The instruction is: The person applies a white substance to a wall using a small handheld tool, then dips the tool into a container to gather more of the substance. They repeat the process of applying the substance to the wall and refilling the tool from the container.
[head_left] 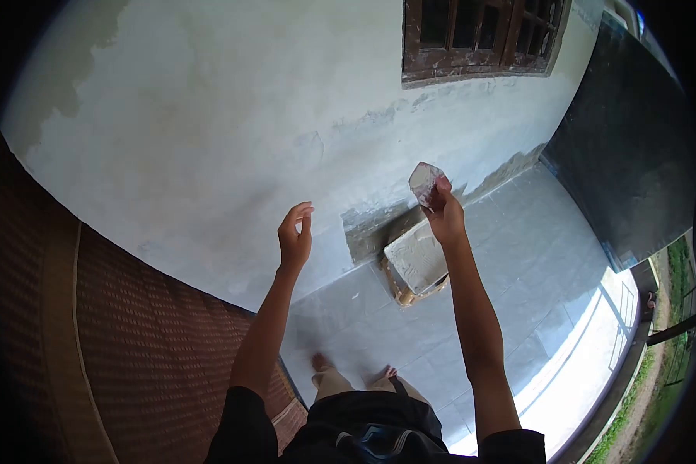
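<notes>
My right hand (444, 210) grips a small flat scraper (425, 182) with whitish and reddish smears, raised in front of the wall. My left hand (295, 232) is held up near the wall with its fingers curved and apart, holding nothing. The wall (209, 139) has a pale, patchy coat, with bare grey areas low down. Below my right hand, a rectangular container (417, 259) with whitish material in it stands on a support close to the wall's foot.
A brown wooden window (472, 39) is set in the wall above. At the right stands a large dark panel (634, 147). Grey tiles (510, 255) cover the floor. A reddish-brown woven surface (155, 340) lies at the left. My feet show at the bottom.
</notes>
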### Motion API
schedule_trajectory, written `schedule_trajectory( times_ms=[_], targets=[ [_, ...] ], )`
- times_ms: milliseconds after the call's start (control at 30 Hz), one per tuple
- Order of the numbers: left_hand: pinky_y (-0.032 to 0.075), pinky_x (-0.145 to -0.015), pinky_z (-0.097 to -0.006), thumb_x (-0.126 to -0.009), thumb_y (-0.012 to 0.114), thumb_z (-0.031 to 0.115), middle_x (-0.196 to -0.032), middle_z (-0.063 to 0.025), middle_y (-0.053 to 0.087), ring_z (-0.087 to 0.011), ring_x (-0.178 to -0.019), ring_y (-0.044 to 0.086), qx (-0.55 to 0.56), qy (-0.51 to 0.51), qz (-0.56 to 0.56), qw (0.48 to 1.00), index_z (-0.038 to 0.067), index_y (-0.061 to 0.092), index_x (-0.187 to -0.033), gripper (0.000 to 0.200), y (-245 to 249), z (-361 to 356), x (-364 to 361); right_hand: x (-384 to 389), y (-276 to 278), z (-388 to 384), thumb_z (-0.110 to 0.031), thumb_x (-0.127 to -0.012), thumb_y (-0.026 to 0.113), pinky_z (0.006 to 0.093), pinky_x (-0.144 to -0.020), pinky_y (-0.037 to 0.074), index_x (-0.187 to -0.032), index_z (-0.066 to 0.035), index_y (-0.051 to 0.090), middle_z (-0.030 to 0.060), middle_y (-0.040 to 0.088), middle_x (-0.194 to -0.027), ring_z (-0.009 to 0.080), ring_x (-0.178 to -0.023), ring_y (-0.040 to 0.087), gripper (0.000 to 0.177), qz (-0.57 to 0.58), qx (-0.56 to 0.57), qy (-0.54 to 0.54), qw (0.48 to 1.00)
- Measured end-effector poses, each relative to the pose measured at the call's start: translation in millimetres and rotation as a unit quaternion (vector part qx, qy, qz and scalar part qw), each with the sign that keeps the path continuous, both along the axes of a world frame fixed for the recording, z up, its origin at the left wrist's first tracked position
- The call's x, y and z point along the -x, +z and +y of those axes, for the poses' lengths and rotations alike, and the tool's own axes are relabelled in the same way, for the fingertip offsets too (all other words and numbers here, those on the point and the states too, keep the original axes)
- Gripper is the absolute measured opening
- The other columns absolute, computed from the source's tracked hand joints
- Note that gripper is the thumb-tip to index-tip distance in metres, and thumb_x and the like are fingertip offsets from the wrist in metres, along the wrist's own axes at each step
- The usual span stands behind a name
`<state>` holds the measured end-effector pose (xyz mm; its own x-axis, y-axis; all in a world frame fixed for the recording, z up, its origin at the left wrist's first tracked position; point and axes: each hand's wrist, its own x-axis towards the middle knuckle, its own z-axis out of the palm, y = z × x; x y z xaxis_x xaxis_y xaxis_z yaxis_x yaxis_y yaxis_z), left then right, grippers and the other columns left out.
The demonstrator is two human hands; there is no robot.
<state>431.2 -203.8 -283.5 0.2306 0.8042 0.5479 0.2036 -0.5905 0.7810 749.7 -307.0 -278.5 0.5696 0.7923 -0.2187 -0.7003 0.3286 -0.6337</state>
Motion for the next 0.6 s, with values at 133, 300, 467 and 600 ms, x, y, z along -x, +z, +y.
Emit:
schedule_trajectory(
  times_ms=[133, 300, 467, 600],
  targets=[
    [0.053, -0.089, -0.0352, -0.100, 0.054, 0.011, -0.108, -0.0117, 0.073, -0.0221, -0.104, 0.069, 0.091, -0.032, -0.002, 0.995, 0.003, 0.065, -0.119, 0.023, -66.9, -49.2, -57.8, -44.8, -42.7, -52.7, -0.019, -0.101, 0.055, 0.0414, -0.100, 0.047, -0.120, -0.005, 0.062, 0.0083, 0.068, -0.116, 0.0231, -0.108, 0.063, 0.025, -0.012, 0.036, -0.019, 0.999],
    [0.053, -0.088, -0.0347, -0.102, 0.055, 0.017, -0.111, -0.0130, 0.072, -0.0216, -0.104, 0.069, 0.196, -0.047, 0.002, 0.979, 0.003, 0.064, -0.120, 0.025, -144.5, -80.1, -113.7, -92.4, -80.8, -89.3, -0.017, -0.104, 0.048, 0.0437, -0.105, 0.043, -0.135, -0.005, 0.051, 0.0100, 0.061, -0.129, 0.0246, -0.118, 0.059, 0.033, -0.023, 0.097, -0.017, 0.995],
    [0.051, -0.088, -0.0313, -0.101, 0.055, 0.012, -0.115, -0.0106, 0.071, -0.0181, -0.109, 0.066, 0.274, -0.047, 0.017, 0.960, 0.004, 0.062, -0.123, 0.025, -201.2, -91.2, -161.0, -134.9, -112.5, -92.8, -0.018, -0.105, 0.048, 0.0430, -0.104, 0.045, -0.135, -0.005, 0.051, 0.0097, 0.061, -0.129, 0.0239, -0.118, 0.059, 0.033, -0.035, 0.152, -0.015, 0.988],
    [0.051, -0.087, -0.0297, -0.102, 0.055, 0.013, -0.116, -0.0108, 0.070, -0.0183, -0.111, 0.066, 0.317, -0.028, 0.011, 0.948, 0.002, 0.061, -0.124, 0.026, -238.6, -95.0, -197.7, -167.8, -145.3, -81.2, -0.018, -0.104, 0.051, 0.0429, -0.101, 0.046, -0.134, -0.005, 0.051, 0.0090, 0.061, -0.128, 0.0222, -0.117, 0.060, 0.032, -0.061, 0.199, 0.005, 0.978]
  ],
)
